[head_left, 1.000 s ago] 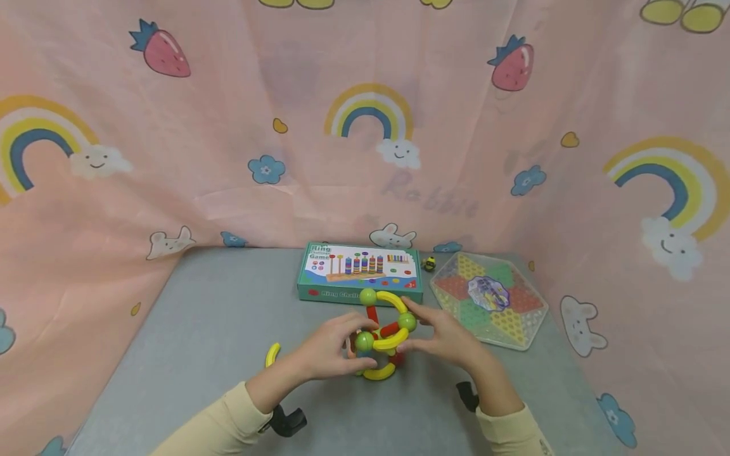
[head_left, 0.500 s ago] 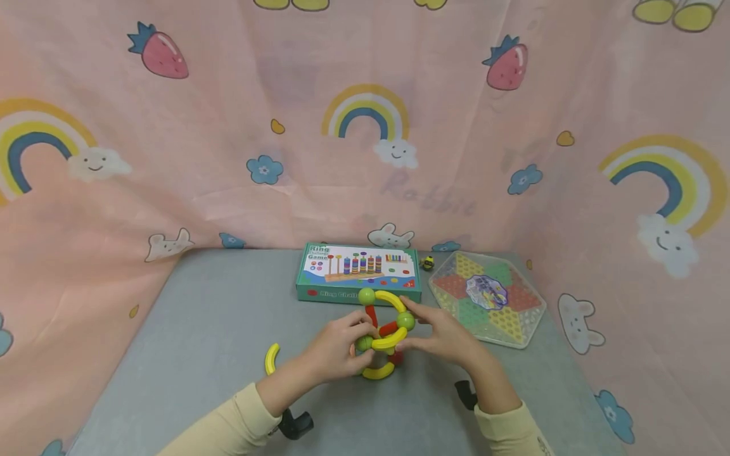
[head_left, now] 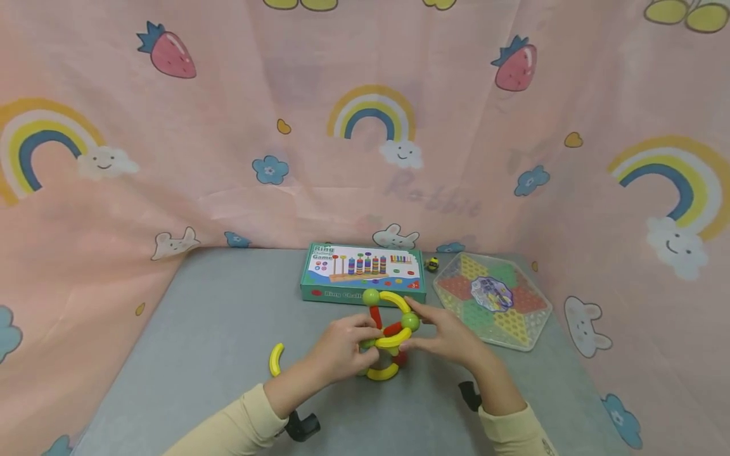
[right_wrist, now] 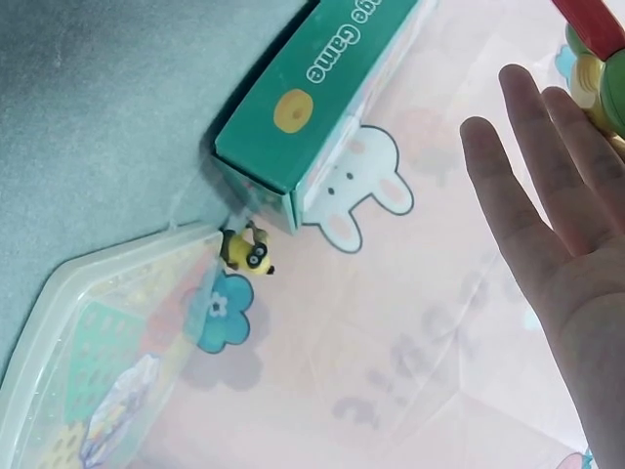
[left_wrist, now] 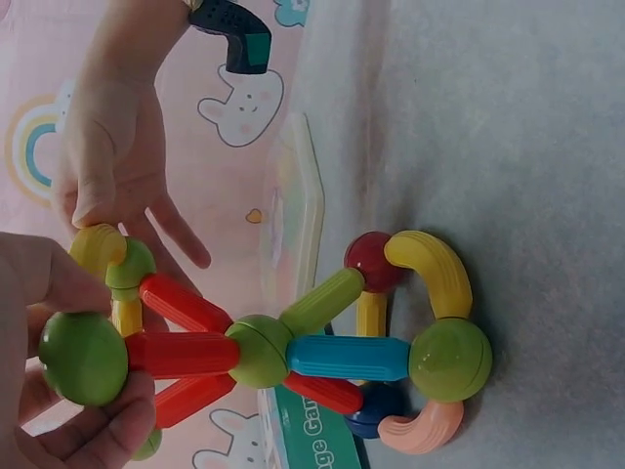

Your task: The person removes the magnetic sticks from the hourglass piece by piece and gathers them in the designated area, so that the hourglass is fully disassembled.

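Observation:
A ball-and-rod building toy (head_left: 393, 329) stands on the table, its red rods meeting at a green centre ball (left_wrist: 262, 350). Red, blue and green balls form its base, joined by curved rods. My left hand (head_left: 342, 348) pinches a green ball (left_wrist: 84, 359) on the upper ring, where a red rod ends. Opposite it, my right hand (head_left: 447, 335) steadies the ring between thumb and forefinger, around a green ball (head_left: 410, 322) and curved yellow rods (head_left: 393, 339). The other right fingers (right_wrist: 508, 200) extend straight, apart from the toy.
A loose curved yellow rod (head_left: 276, 360) lies left of my left forearm. Behind the toy is a green Ring Challenge Game box (head_left: 365, 294). A small yellow-and-black figure (head_left: 431, 265) and a clear hexagonal game case (head_left: 527, 339) stand to its right, before a pink curtain (head_left: 228, 114).
My left fingers have closed in over the green ball on the near side of the ring, now mostly covering it. My right hand has stayed in place on the toy.

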`<state>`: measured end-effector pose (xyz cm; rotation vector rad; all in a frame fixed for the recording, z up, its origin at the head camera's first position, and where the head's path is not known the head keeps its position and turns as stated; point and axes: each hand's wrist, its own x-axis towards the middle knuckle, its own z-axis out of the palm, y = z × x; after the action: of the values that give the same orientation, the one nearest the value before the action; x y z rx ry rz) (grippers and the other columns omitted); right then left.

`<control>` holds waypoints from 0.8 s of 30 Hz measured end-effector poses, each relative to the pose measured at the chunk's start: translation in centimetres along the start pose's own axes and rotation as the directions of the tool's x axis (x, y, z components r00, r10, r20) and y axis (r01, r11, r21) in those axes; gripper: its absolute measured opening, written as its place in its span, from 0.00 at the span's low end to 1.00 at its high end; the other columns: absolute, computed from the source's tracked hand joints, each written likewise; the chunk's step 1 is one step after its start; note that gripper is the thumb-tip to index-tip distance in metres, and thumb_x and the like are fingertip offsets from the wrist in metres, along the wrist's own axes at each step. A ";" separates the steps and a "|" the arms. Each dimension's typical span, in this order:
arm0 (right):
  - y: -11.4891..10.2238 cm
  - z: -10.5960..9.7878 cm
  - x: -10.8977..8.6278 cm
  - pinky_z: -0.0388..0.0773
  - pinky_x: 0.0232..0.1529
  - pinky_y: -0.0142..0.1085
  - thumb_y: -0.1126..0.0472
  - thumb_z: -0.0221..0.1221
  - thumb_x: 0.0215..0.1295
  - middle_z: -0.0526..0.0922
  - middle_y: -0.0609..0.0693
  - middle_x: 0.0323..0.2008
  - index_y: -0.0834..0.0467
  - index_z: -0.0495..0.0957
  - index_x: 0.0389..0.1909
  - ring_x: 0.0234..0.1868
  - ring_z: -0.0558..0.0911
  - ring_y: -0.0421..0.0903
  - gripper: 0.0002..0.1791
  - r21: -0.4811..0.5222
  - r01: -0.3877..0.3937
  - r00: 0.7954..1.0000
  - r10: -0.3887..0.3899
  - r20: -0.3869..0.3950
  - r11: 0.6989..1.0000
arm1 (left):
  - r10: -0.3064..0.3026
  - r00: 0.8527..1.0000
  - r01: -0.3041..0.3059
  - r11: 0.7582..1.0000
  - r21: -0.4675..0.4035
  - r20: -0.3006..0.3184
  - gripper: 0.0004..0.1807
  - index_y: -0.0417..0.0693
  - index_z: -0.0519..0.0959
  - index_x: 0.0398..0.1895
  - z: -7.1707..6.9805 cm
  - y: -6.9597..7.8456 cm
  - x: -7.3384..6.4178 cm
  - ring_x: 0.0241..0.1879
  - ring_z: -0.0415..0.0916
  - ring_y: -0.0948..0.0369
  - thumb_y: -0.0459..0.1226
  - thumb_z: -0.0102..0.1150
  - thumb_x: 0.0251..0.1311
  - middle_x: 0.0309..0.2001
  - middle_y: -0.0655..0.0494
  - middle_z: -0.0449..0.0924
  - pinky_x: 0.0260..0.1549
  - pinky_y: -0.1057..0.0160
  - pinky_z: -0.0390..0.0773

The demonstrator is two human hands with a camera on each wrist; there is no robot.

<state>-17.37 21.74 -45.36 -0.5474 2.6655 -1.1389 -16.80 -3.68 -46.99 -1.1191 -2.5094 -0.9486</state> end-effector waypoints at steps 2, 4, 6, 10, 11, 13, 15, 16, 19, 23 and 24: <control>0.0 0.0 0.0 0.77 0.60 0.57 0.41 0.71 0.56 0.71 0.59 0.71 0.57 0.63 0.76 0.64 0.78 0.62 0.51 0.002 0.001 1.000 -0.001 -0.002 1.000 | -0.011 1.000 0.011 1.000 -0.003 -0.003 0.10 0.48 0.90 0.38 0.0 0.1 0.0 0.34 0.75 0.64 0.35 0.67 0.53 0.37 0.60 0.82 0.35 0.73 0.78; 0.0 0.0 0.0 0.77 0.60 0.57 0.41 0.71 0.55 0.71 0.59 0.71 0.57 0.63 0.76 0.63 0.78 0.62 0.51 0.003 0.002 1.000 -0.002 -0.004 1.000 | -0.027 1.000 0.027 0.999 -0.018 -0.004 0.09 0.48 0.90 0.38 -0.1 0.1 0.0 0.34 0.74 0.64 0.34 0.67 0.53 0.37 0.60 0.82 0.34 0.73 0.78; 0.1 0.0 0.0 0.77 0.60 0.57 0.41 0.72 0.55 0.71 0.59 0.70 0.57 0.63 0.76 0.63 0.78 0.62 0.51 0.006 0.000 1.000 0.000 -0.004 1.000 | -0.049 0.999 0.049 0.998 -0.045 -0.002 0.10 0.47 0.90 0.39 -0.1 0.1 0.0 0.34 0.74 0.64 0.34 0.67 0.54 0.38 0.59 0.82 0.33 0.74 0.77; 0.1 0.0 0.1 0.77 0.60 0.58 0.41 0.72 0.55 0.72 0.59 0.70 0.57 0.63 0.76 0.63 0.78 0.62 0.51 0.002 -0.007 1.000 0.007 -0.006 1.000 | -0.114 0.994 0.113 0.982 -0.153 0.005 0.09 0.45 0.89 0.39 -0.1 0.0 -0.2 0.30 0.72 0.66 0.32 0.66 0.54 0.40 0.57 0.83 0.28 0.75 0.76; 0.1 0.0 0.1 0.76 0.60 0.58 0.41 0.72 0.55 0.72 0.59 0.70 0.57 0.63 0.76 0.63 0.78 0.63 0.51 0.001 -0.007 1.000 0.007 -0.005 1.000 | -0.127 0.992 0.126 0.976 -0.180 0.006 0.09 0.44 0.88 0.39 -0.1 -0.1 -0.2 0.29 0.72 0.66 0.31 0.65 0.54 0.40 0.56 0.83 0.27 0.74 0.76; 0.1 0.0 0.1 0.76 0.60 0.58 0.42 0.72 0.54 0.71 0.60 0.70 0.56 0.63 0.76 0.64 0.77 0.63 0.51 -0.001 -0.011 1.000 0.011 -0.005 1.000 | -0.151 0.988 0.149 0.964 -0.219 0.004 0.10 0.44 0.88 0.38 -0.1 -0.1 -0.2 0.26 0.71 0.68 0.30 0.64 0.53 0.40 0.56 0.83 0.24 0.74 0.76; 0.1 0.0 0.1 0.76 0.60 0.58 0.43 0.73 0.55 0.71 0.60 0.71 0.56 0.63 0.76 0.64 0.77 0.63 0.51 0.001 -0.013 1.000 0.013 -0.003 1.000 | -0.160 0.987 0.155 0.959 -0.239 -0.003 0.11 0.43 0.88 0.39 -0.3 -0.1 -0.1 0.24 0.70 0.68 0.30 0.63 0.53 0.40 0.55 0.84 0.23 0.72 0.76; 0.1 0.0 0.1 0.75 0.60 0.59 0.43 0.73 0.55 0.71 0.60 0.71 0.56 0.63 0.76 0.64 0.77 0.64 0.50 0.000 -0.012 1.000 0.012 -0.001 1.000 | -0.165 0.986 0.158 0.957 -0.243 -0.007 0.11 0.44 0.88 0.40 -0.3 -0.2 -0.2 0.23 0.69 0.69 0.30 0.63 0.53 0.40 0.56 0.83 0.23 0.72 0.76; 0.2 0.0 0.1 0.75 0.61 0.60 0.46 0.72 0.57 0.70 0.61 0.71 0.57 0.62 0.76 0.64 0.76 0.64 0.49 0.000 -0.011 1.000 0.011 -0.001 1.000 | -0.163 0.986 0.152 0.953 -0.260 -0.019 0.13 0.44 0.88 0.44 -0.6 -0.4 -0.2 0.28 0.71 0.69 0.31 0.64 0.55 0.43 0.56 0.82 0.27 0.71 0.78; 0.2 0.1 0.2 0.74 0.61 0.60 0.48 0.72 0.58 0.70 0.61 0.71 0.58 0.62 0.76 0.64 0.77 0.64 0.48 -0.004 -0.010 1.000 0.010 -0.003 1.000 | -0.131 0.991 0.117 0.954 -0.274 -0.031 0.19 0.41 0.84 0.54 -1.5 -0.6 -0.2 0.40 0.73 0.63 0.30 0.67 0.57 0.50 0.53 0.78 0.35 0.69 0.80; 0.2 0.1 0.2 0.75 0.61 0.59 0.48 0.72 0.58 0.70 0.61 0.71 0.58 0.63 0.76 0.64 0.77 0.64 0.48 -0.005 -0.013 1.000 0.013 -0.004 1.000 | -0.121 0.992 0.109 0.956 -0.271 -0.029 0.21 0.41 0.83 0.56 -2.0 -0.7 -0.2 0.42 0.75 0.61 0.30 0.68 0.57 0.51 0.53 0.78 0.37 0.68 0.80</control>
<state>-17.56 21.77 -45.59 -0.5288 2.6718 -1.1318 -17.27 -5.41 -45.91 -1.0164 -2.4860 -1.3648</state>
